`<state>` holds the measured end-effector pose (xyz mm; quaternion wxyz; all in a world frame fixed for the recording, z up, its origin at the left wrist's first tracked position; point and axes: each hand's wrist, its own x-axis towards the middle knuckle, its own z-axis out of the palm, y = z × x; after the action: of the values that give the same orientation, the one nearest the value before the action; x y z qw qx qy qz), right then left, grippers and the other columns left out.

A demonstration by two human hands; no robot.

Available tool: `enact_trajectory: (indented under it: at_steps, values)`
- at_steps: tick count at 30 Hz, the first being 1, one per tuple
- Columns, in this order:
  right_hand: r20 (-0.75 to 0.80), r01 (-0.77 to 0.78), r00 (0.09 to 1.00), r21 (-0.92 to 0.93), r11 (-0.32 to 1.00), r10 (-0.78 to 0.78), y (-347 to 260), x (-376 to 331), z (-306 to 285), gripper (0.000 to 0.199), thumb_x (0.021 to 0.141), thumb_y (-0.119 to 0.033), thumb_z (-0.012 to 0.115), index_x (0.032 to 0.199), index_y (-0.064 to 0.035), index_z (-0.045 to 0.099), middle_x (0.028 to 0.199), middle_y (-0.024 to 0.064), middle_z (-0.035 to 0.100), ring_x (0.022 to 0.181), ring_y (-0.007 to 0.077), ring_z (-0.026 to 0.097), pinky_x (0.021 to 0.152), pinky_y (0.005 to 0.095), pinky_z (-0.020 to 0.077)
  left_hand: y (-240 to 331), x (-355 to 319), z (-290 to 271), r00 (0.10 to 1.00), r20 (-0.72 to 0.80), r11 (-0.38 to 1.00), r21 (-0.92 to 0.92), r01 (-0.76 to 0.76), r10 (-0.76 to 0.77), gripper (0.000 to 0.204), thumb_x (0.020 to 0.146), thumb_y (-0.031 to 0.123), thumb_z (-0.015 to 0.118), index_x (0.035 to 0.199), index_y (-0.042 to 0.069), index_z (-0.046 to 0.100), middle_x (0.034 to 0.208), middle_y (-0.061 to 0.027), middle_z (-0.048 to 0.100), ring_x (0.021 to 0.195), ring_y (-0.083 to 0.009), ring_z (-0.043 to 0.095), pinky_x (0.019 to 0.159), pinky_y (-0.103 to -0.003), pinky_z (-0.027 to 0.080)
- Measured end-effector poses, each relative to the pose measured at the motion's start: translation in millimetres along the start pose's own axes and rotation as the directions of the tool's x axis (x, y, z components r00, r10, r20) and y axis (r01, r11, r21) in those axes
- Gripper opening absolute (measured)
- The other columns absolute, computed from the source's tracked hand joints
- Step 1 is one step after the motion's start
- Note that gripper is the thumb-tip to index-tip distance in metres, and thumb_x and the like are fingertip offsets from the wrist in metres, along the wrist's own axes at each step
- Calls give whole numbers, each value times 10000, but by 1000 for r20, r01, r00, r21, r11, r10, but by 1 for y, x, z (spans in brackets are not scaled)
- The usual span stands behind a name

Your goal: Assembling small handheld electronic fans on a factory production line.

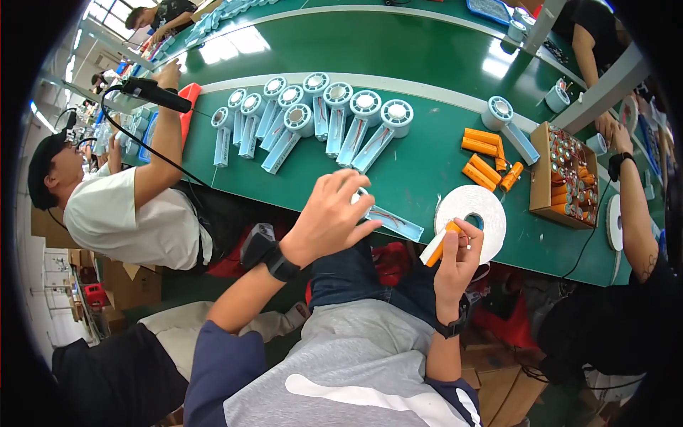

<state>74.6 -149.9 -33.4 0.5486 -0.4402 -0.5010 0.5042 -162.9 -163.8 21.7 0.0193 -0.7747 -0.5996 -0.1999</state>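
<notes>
My right hand [455, 274] pinches an orange cylindrical battery [435, 253] with a strip of white tape along its side. Just behind it on the bench lies a large white roll of tape [448, 206], partly covered by my fingers. My left hand [331, 217] has its fingers apart over the round end of a light-blue handheld fan housing [398, 225]. That housing lies near the bench's front edge with its hollow handle facing up and thin wires inside. My hand hides most of its round end, so whether the fingers touch it is unclear.
Several light-blue fan housings [297, 119] stand grouped at the back left; another [500, 112] lies back right. Several orange batteries [482, 171] lie beside a cardboard box [542, 178] of more batteries. Co-workers sit left [135, 213] and right [633, 206]. A red bin [191, 107] stands left.
</notes>
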Motion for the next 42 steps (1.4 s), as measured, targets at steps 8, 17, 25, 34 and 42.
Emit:
enact_trajectory:
  at_steps: [8,17,25,34,42]
  values:
    - [-10,1,1000,-34,999,-1,-6,-10,0,202,1051,-139,536,1215,-23,528,1081,64,613,951,78,569,815,213,462,-2,-5,18,942,124,918,217,-333,313,195,838,171,676,975,34,656,1228,-126,584,1179,-308,553,980,-489,466]
    - [111,-62,991,-74,995,70,-5,-26,-9,225,1044,-136,553,1239,-25,527,1080,58,594,936,78,565,820,211,467,37,-5,28,967,239,829,521,-205,89,128,824,184,679,872,68,699,1058,-94,597,1030,-269,567,951,-541,437]
    - [159,81,986,-200,976,-49,12,0,2,260,1019,-116,601,1251,-33,519,1168,64,577,902,87,575,791,242,496,-1,-21,46,999,33,988,-149,46,-42,164,791,176,776,828,118,627,1057,29,631,998,-176,583,851,-395,366]
    - [566,821,566,-327,468,-599,61,33,36,353,903,-42,729,1215,-48,564,1034,155,654,856,240,628,748,331,529,-42,-47,74,975,-209,898,-440,-28,-72,136,845,143,745,851,114,613,870,29,660,916,-184,628,842,-391,406]
    - [918,935,350,-329,133,-186,38,45,74,303,753,-109,810,1028,-102,683,1006,95,652,893,287,607,777,404,480,-59,-63,93,950,-266,841,-541,-8,-162,125,895,120,701,892,101,577,865,18,659,892,-185,641,847,-405,423]
